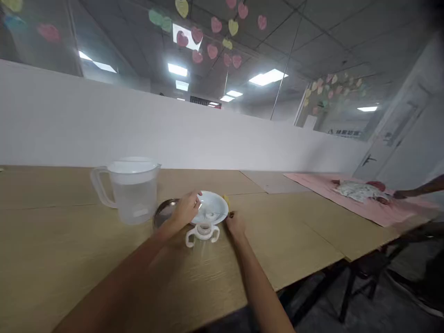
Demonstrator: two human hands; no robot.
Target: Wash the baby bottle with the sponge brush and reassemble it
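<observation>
A shallow white bowl [215,203] stands on the table. At its left rim is my left hand [186,210], fingers curled in a pinch; something small and clear may be between them, but I cannot make it out. My right hand [236,225] is closed at the bowl's right rim, beside a small yellow thing [226,200] mostly hidden behind the bowl. In front of the bowl, between my wrists, stands a clear baby bottle [203,231] with a white two-handled collar and an open top. Left of the bowl, a shiny metal bowl [163,212] is partly covered by my left hand.
A clear lidded pitcher [135,192] stands at the left, its handle facing left. The wooden table [294,231] runs along a low white wall [194,143]. At far right, another person's hand [402,194] reaches toward patterned cloth [359,190] on a pink sheet [322,189].
</observation>
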